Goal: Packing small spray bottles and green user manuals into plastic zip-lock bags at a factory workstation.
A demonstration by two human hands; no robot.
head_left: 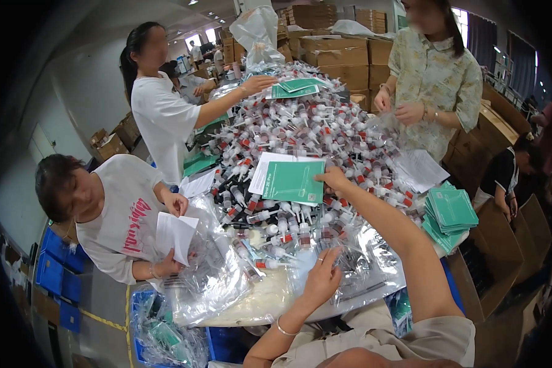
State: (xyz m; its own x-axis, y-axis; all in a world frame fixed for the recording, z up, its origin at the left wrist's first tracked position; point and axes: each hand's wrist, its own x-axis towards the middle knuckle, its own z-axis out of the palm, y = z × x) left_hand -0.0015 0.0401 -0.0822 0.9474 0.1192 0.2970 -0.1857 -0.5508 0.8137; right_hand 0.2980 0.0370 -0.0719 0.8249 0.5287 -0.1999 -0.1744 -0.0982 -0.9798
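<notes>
My right hand [334, 180] reaches out over the heap, its fingers closed on the right edge of a green booklet [293, 180]. A white sheet [262, 173] shows from under the booklet's left side; I cannot tell whether it is held too. Nearer to me, my left hand [322, 281] is raised with its fingers pinched on a clear plastic bag [300, 265], whose outline is hard to make out. Below the booklet lie small clear bottles [288, 224] with white nozzle tips, some with red or black parts.
Green booklets are stacked [451, 211] at the right edge; more lie [297, 87] on the heap's far end. Clear bags [208, 276] cover the near left. One co-worker holds white paper [175, 236]; two others stand farther off. A blue bin [142, 343] stands below left, open cartons [494, 264] right.
</notes>
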